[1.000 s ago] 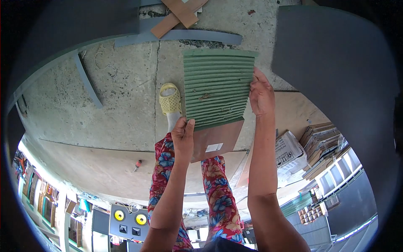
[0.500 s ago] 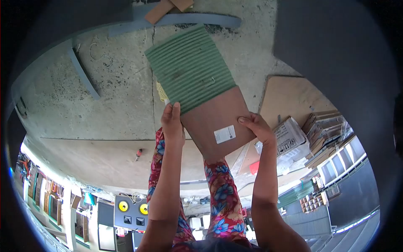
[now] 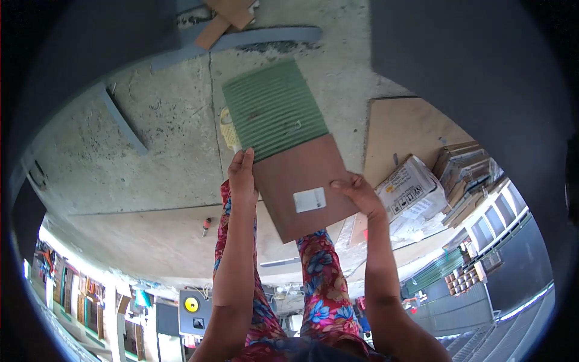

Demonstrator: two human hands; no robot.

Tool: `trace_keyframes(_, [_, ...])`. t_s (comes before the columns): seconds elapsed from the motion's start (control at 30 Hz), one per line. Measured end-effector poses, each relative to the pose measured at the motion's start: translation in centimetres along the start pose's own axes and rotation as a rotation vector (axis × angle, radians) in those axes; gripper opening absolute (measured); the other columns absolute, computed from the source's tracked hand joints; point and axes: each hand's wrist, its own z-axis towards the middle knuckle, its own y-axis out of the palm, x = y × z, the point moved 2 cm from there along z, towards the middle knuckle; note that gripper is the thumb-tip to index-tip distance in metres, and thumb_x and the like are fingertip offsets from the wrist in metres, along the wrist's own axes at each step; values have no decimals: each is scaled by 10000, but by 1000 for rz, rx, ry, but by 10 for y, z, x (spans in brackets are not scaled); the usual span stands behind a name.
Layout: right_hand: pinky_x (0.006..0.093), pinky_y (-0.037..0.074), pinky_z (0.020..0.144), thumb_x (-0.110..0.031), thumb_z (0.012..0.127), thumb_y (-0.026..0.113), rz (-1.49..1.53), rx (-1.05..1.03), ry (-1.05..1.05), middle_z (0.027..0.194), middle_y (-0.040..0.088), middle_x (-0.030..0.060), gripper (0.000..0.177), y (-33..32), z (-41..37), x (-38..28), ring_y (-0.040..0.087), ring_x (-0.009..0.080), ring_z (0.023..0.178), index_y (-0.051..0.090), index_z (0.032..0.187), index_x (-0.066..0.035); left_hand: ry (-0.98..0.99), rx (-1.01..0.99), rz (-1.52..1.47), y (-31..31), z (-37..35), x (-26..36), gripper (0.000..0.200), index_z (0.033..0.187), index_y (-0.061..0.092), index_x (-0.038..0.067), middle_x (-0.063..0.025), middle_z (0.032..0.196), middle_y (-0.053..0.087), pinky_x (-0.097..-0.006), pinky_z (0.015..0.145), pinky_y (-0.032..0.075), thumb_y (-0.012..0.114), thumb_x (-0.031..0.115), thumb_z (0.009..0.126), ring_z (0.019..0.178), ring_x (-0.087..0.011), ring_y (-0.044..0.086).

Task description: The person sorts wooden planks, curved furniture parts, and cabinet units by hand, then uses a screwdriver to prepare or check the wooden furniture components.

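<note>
A flat brown board [image 3: 301,172] with a white label [image 3: 310,200] on its face is held in front of my legs, tilted in view. My left hand [image 3: 242,176] is closed on its left edge near the upper corner, thumb along the side. On the opposite edge, my right hand [image 3: 358,193] grips with the thumb on the face and the other fingers behind. A green ribbed sheet [image 3: 271,102] adjoins the board's far edge, with dark marks and a small pale loop on its surface. A yellow item [image 3: 227,128] shows partly beside the ribbed sheet.
Grey strips [image 3: 123,120] and brown offcuts [image 3: 212,32] lie on the stained concrete floor [image 3: 175,139]. To the right are a printed wrapped package [image 3: 410,187] and stacked flat pieces [image 3: 461,169]. A red-handled tool [image 3: 206,226] lies at left, near a speaker cabinet [image 3: 193,314].
The board and both hands have shifted slightly left and down in view, and the ribbed sheet appears shorter. The surroundings have shifted as the head view moved. Both hands keep their hold.
</note>
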Motion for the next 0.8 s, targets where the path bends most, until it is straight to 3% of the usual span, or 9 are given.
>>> trace_keyframes(0.1, [231, 461, 738, -206, 802, 662, 16, 69, 28, 935, 638, 22, 361, 5, -46, 19, 569, 76, 817, 590, 1085, 5, -28, 59, 406, 12, -27, 8, 296, 1037, 576, -3, -47, 958, 609, -268, 738, 469, 532, 259, 904, 847, -125, 575])
trace_keyframes(0.2, [247, 472, 737, -249, 821, 642, 309, 45, 0, 955, 632, 43, 388, 13, -95, 56, 580, 98, 820, 574, 1098, 14, -112, 28, 516, 14, -46, -7, 451, 1113, 556, -13, -67, 1046, 589, -298, 780, 460, 513, 378, 894, 921, -155, 563])
trace_keyframes(0.27, [269, 483, 743, -291, 823, 642, 426, 102, 32, 965, 629, 64, 433, 23, -134, 58, 592, 123, 838, 562, 1100, 32, -267, -144, 432, 34, -84, 4, 522, 1149, 549, 9, -72, 1113, 564, -312, 803, 447, 502, 451, 876, 973, -166, 541])
trace_keyframes(0.33, [292, 500, 759, -333, 845, 605, 515, 188, 85, 957, 639, 88, 410, 33, -155, 77, 618, 159, 851, 588, 1060, 17, -166, -275, 582, 67, -140, 36, 520, 1136, 558, 12, -74, 1090, 578, -313, 776, 456, 542, 448, 853, 939, -173, 558])
trace_keyframes(0.47, [306, 504, 755, -367, 814, 638, 958, 283, 65, 960, 636, 116, 536, 57, -196, 99, 622, 207, 846, 542, 1102, 75, -336, -471, 1000, 56, -154, 32, 426, 960, 609, 58, -13, 753, 550, -275, 539, 451, 590, 457, 814, 655, -121, 551])
trace_keyframes(0.6, [294, 505, 698, -350, 804, 655, 929, 449, 62, 925, 634, 118, 515, 84, -191, 143, 620, 188, 798, 549, 1062, 82, -344, -610, 1141, 50, -146, 49, 359, 885, 581, 87, -37, 770, 584, -259, 501, 428, 597, 438, 810, 619, -116, 560])
trace_keyframes(0.67, [288, 501, 672, -335, 801, 661, 1207, 577, -61, 903, 633, 117, 477, 103, -199, 142, 616, 173, 778, 563, 1030, 72, -261, -491, 1287, 71, -174, 73, 369, 933, 552, 70, -50, 782, 607, -259, 459, 420, 597, 416, 814, 563, -130, 566])
trace_keyframes(0.7, [286, 497, 658, -325, 806, 655, 1312, 631, -178, 891, 631, 113, 438, 113, -216, 134, 612, 157, 765, 572, 1009, 54, -249, -593, 1349, 65, -162, 80, 377, 964, 537, 70, -44, 768, 605, -262, 454, 423, 592, 413, 817, 539, -142, 562])
trace_keyframes(0.8, [298, 484, 617, -319, 796, 660, 1496, 1020, -248, 854, 624, 96, 425, 143, -215, 148, 596, 158, 721, 568, 998, 43, -197, -719, 1660, 71, -119, 123, 368, 1049, 494, 82, -55, 751, 603, -271, 433, 425, 575, 368, 832, 522, -191, 569])
